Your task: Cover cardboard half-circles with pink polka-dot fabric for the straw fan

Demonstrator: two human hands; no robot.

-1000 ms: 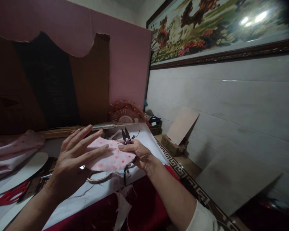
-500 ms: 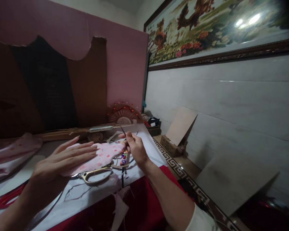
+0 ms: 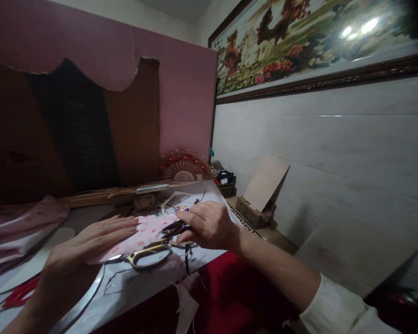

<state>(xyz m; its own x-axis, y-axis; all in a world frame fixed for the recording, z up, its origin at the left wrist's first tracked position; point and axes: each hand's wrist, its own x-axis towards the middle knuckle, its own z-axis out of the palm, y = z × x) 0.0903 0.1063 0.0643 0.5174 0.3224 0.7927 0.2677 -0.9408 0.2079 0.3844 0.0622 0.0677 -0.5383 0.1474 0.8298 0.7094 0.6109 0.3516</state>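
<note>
My left hand (image 3: 87, 241) lies flat, fingers stretched out, on a padded pale pink cloth piece (image 3: 146, 226) with red dots. My right hand (image 3: 209, 225) is closed around a dark pointed tool (image 3: 173, 229); whether it is tweezers or snips I cannot tell. The tool points left, over the right end of the cloth piece. Just in front of the cloth lie gold-handled scissors (image 3: 149, 258), their blades partly under it. A colourful beaded or patterned bit shows by my right fingertips, mostly hidden.
Red-handled scissors (image 3: 21, 293) lie at the left, near crumpled pink dotted cloth (image 3: 24, 227). Scraps and threads lie around the front edge, over red cloth (image 3: 216, 292). A decorated fan shape (image 3: 184, 169) stands behind, before a tall pink cardboard panel (image 3: 188, 102).
My right hand has turned over and come down, bringing the dark tool from upright to pointing left at the cloth. My left hand stays flat on it; the view has shifted slightly.
</note>
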